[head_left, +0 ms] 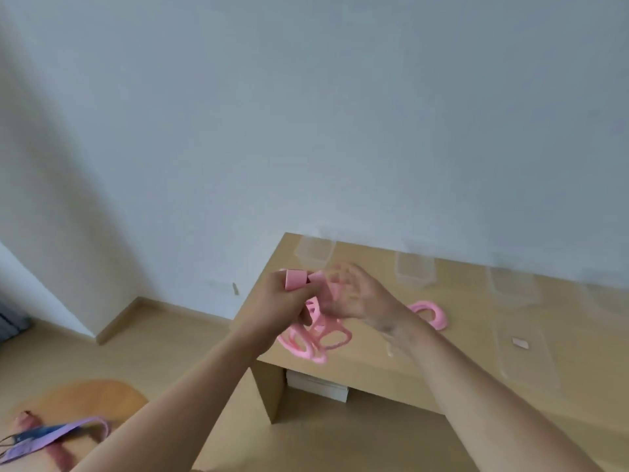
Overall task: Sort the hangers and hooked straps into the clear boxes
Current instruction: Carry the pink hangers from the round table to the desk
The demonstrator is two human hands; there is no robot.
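Head view: left hand (282, 301) clamped on pink hangers (316, 335), bunch over the bench (374, 369) near-left corner. Right hand (354, 294) blurred against the bunch, can't tell its grip. Loose pink hanger (430, 313) mid-bench, clear boxes (415, 267) along far edge.

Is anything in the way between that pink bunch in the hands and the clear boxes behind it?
Nothing visible. The left hand grips the pink hangers just in front of the nearest clear box, with only bare table between. One loose hanger lies off to the right.
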